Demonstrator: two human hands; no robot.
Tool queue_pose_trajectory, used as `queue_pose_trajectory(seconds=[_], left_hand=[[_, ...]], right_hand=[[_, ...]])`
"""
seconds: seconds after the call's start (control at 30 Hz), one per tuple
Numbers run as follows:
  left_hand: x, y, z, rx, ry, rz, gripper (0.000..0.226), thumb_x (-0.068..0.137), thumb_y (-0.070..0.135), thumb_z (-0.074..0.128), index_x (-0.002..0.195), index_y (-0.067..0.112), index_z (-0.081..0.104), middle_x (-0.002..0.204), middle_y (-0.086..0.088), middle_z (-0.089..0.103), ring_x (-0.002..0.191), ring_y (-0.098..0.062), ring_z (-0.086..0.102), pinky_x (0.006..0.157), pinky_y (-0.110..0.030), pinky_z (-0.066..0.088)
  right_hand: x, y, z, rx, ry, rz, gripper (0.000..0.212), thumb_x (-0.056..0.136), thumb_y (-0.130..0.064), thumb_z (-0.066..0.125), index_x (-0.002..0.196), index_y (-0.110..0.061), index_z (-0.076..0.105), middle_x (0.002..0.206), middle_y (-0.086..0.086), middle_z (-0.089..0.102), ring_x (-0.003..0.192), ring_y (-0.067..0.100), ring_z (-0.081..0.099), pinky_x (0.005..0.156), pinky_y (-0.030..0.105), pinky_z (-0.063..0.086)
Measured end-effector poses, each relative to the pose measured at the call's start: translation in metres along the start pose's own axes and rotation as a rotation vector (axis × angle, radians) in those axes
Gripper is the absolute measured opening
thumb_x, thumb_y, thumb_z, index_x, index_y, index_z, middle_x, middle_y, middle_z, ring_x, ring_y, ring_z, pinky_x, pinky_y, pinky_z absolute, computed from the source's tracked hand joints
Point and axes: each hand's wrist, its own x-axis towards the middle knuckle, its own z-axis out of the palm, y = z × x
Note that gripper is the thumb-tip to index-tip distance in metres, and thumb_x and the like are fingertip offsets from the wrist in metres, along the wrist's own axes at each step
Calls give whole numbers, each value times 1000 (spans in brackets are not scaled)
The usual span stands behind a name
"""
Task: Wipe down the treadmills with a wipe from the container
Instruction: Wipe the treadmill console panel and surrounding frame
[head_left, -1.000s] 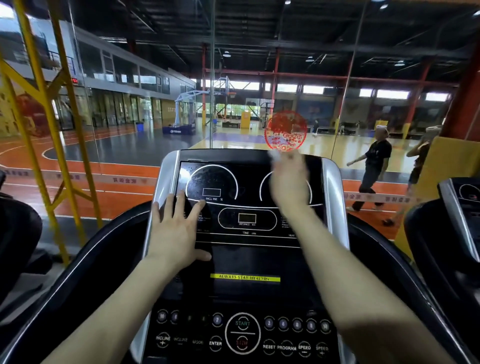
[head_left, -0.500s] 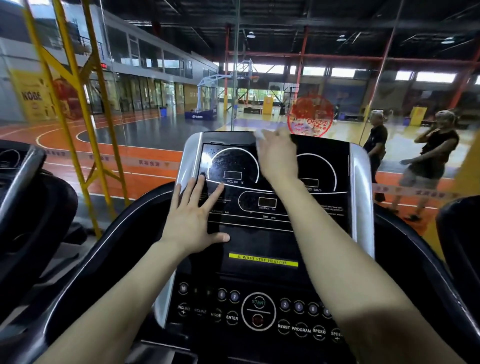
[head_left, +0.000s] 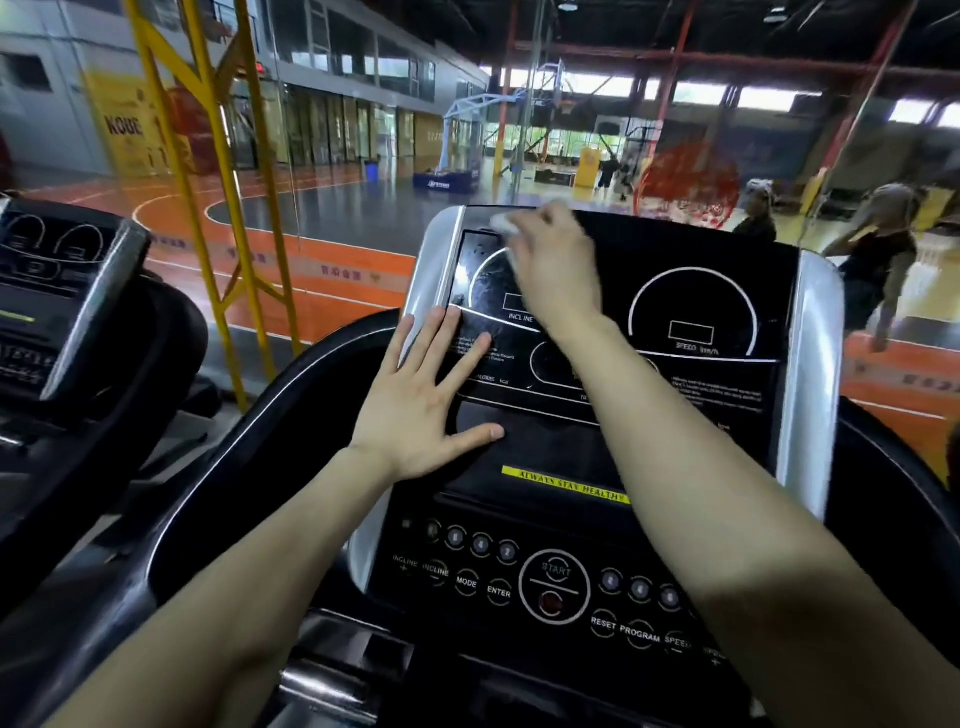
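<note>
My right grip (head_left: 556, 270) pinches the wipe (head_left: 501, 223) at the top of the console (head_left: 701, 415). My left grip (head_left: 415, 405) lies flat, fingers spread. Leaning harder could slide it onto the buttons (head_left: 556, 587).

I see the black treadmill console (head_left: 696, 415) tilted toward me. My left hand (head_left: 418, 402) lies flat on its left side, fingers (head_left: 441, 338) spread. My right hand (head_left: 558, 270) holds a white wipe (head_left: 503, 224) against its upper-left corner.

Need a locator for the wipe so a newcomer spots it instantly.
Start at the treadmill console filling the centre. At its top-left corner, above the INCLINE dial, the right hand holds the wipe. Unlike the thin dial lines, it is a solid white blob.
</note>
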Motion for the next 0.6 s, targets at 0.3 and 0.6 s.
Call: queue_pose_trajectory(seconds=[0.3,0.6], left_hand=[[-3,1,8,-46,93,1,103,95,89,39,173,27,15,179,-18,0,167,-30,-5,132,-61,9],[-12,-2,22,-237,392,-45,72,92,55,71,142,4,66,158,-18,53,154,-35,42,127,-61,29]], right_hand=[[22,-3,-8,-101,109,85,33,109,-20,54,137,-12,69,135,10,57,106,25,64,90,31,54],[11,-4,-3,-67,-91,-92,28,105,-20,57,128,-18,73,121,15,59,97,39,66,83,44,56]])
